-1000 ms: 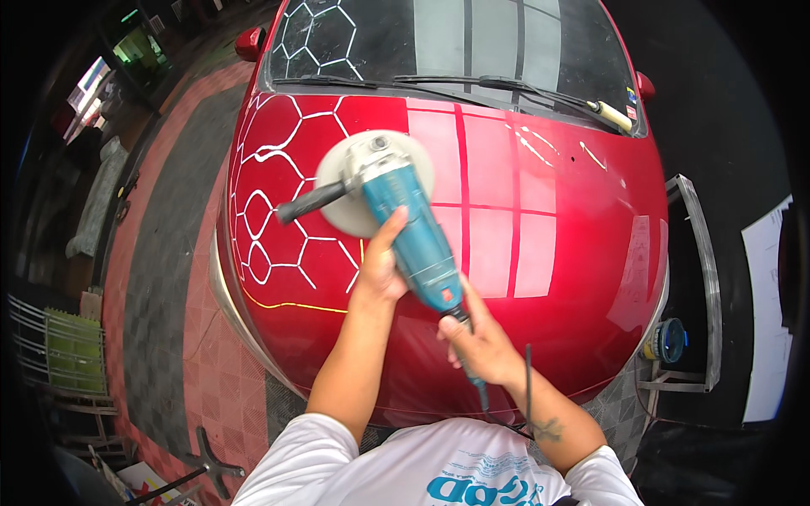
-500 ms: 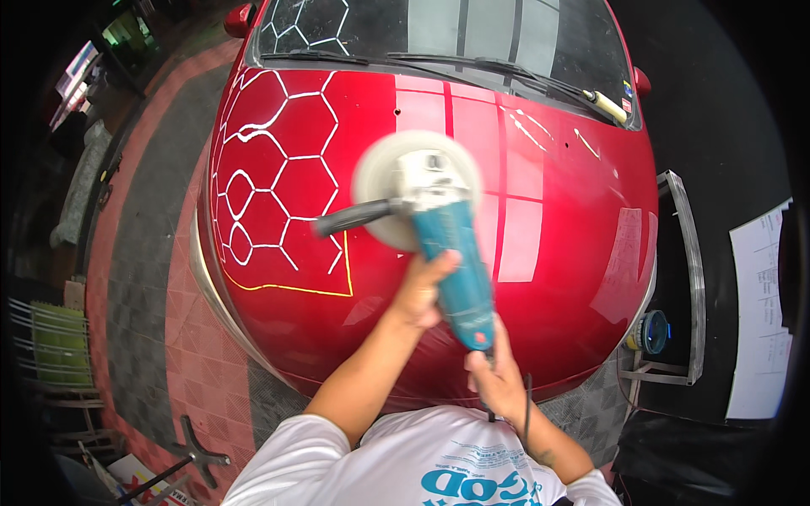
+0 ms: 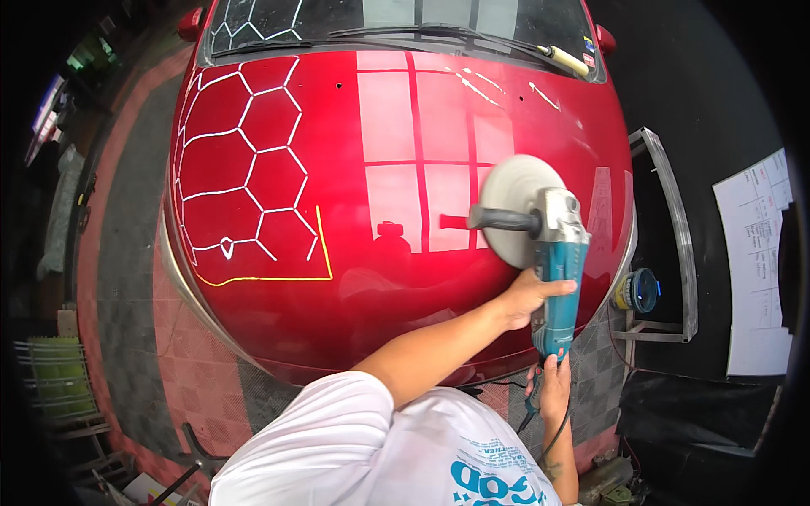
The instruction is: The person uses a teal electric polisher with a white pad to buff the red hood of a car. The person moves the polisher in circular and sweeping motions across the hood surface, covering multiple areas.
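A teal and silver rotary polisher [image 3: 560, 257] points away from me over the right half of a glossy red car hood [image 3: 337, 181]. My left hand [image 3: 530, 298] is wrapped round its body just behind the metal head. Lower down, my right hand [image 3: 553, 390] grips the rear end, where the black cord [image 3: 557, 434] hangs down. The round white pad [image 3: 510, 207] tilts toward the left; I cannot tell whether it touches the paint. A black side handle [image 3: 504, 219] sticks out to the left, held by neither hand.
White hexagon lines and a yellow corner line [image 3: 325, 244] mark the hood's left side. Wipers [image 3: 439, 34] lie along the windshield. To the right stand a metal frame [image 3: 675, 228], a blue-rimmed tub [image 3: 639, 291] and a white written sheet [image 3: 753, 261]. A green-backed rack [image 3: 59, 371] is at left.
The polisher has moved to the right and slightly nearer me, with both hands still on it. Its pad looks less smeared and more tilted. The view of the car has shifted left.
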Demonstrator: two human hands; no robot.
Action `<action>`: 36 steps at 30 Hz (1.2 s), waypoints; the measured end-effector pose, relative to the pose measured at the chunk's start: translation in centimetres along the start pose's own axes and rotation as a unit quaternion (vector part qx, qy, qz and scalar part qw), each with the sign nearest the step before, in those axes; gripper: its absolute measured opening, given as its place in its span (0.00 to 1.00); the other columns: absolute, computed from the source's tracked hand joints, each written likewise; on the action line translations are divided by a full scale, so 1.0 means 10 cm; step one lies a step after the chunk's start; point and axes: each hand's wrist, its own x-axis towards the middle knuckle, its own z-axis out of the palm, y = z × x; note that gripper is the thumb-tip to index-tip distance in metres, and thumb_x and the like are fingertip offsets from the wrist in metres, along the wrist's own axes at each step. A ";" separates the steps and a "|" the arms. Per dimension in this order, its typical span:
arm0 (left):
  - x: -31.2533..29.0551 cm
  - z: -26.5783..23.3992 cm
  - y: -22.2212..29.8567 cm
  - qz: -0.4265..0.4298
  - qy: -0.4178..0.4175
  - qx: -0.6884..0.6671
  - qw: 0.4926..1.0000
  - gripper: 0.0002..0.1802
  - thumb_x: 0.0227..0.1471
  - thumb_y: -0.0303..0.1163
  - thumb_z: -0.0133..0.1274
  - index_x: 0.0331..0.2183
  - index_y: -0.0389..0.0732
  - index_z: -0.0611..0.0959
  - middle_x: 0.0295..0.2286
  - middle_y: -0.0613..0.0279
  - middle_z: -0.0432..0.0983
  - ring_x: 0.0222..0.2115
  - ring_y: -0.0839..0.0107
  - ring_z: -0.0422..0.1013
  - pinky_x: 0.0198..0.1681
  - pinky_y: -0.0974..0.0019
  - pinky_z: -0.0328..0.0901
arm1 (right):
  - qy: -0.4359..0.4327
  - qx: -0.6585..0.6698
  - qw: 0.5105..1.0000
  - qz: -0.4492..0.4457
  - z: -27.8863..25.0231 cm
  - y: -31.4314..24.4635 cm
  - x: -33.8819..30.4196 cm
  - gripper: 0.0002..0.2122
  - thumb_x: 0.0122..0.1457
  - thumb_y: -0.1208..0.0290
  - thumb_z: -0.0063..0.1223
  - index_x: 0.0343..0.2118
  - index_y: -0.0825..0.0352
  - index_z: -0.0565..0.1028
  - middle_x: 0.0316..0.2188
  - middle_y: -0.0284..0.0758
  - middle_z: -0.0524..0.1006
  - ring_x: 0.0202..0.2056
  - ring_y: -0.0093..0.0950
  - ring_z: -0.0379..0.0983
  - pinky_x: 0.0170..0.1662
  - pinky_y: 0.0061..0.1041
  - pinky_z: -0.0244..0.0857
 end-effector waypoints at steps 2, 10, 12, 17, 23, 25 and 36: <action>-0.33 -0.18 0.17 -0.001 -0.008 -0.033 0.999 0.30 0.61 0.40 0.76 0.58 0.43 0.81 0.48 0.61 0.83 0.49 0.68 0.81 0.57 0.53 0.79 | -0.046 -0.018 0.999 -0.009 0.05 -0.02 0.00 0.29 0.81 0.48 0.53 0.72 0.65 0.65 0.28 0.32 0.77 0.22 0.20 0.73 0.24 0.21 0.68; -1.74 -0.62 0.76 0.140 0.053 -0.073 0.986 0.50 0.54 0.44 0.79 0.70 0.46 0.72 0.62 0.53 0.78 0.68 0.52 0.73 0.73 0.38 0.69 | -0.201 -0.197 0.953 -0.112 0.77 -0.57 0.07 0.42 0.74 0.52 0.63 0.82 0.67 0.56 0.51 0.55 0.87 0.52 0.50 0.89 0.57 0.44 0.79; -2.06 -0.73 0.90 0.199 0.069 -0.074 0.975 0.55 0.53 0.49 0.79 0.74 0.50 0.69 0.62 0.56 0.78 0.68 0.52 0.72 0.73 0.36 0.69 | -0.249 -0.249 0.928 -0.126 1.05 -0.77 0.11 0.45 0.73 0.50 0.63 0.83 0.66 0.53 0.48 0.63 0.86 0.51 0.62 0.86 0.55 0.49 0.80; -2.49 -1.09 1.21 0.272 0.112 -0.049 0.954 0.59 0.51 0.61 0.77 0.75 0.51 0.68 0.61 0.59 0.79 0.65 0.54 0.75 0.72 0.35 0.70 | -0.316 -0.308 0.889 -0.123 1.71 -0.92 0.17 0.49 0.74 0.45 0.60 0.84 0.67 0.46 0.45 0.65 0.85 0.49 0.66 0.85 0.55 0.58 0.78; -2.10 -0.93 1.23 0.209 0.080 -0.052 0.973 0.57 0.53 0.54 0.79 0.74 0.49 0.68 0.61 0.55 0.78 0.65 0.52 0.75 0.70 0.37 0.72 | -0.244 -0.264 0.927 -0.107 1.46 -0.89 0.14 0.47 0.74 0.50 0.60 0.84 0.67 0.47 0.51 0.62 0.85 0.53 0.63 0.85 0.57 0.53 0.78; -1.75 -0.77 1.05 0.161 0.069 -0.052 0.983 0.52 0.55 0.50 0.79 0.71 0.46 0.71 0.60 0.53 0.79 0.64 0.53 0.76 0.69 0.39 0.73 | -0.186 -0.241 0.950 -0.066 1.17 -0.83 0.03 0.45 0.75 0.51 0.59 0.84 0.66 0.49 0.51 0.61 0.86 0.53 0.61 0.86 0.56 0.51 0.79; -0.20 0.08 0.93 0.011 0.055 0.002 0.998 0.26 0.64 0.44 0.73 0.54 0.38 0.83 0.42 0.58 0.84 0.42 0.68 0.83 0.47 0.54 0.82 | -0.075 0.001 0.997 -0.002 0.35 -0.85 0.28 0.31 0.82 0.42 0.44 0.73 0.65 0.62 0.36 0.35 0.72 0.30 0.23 0.77 0.22 0.23 0.73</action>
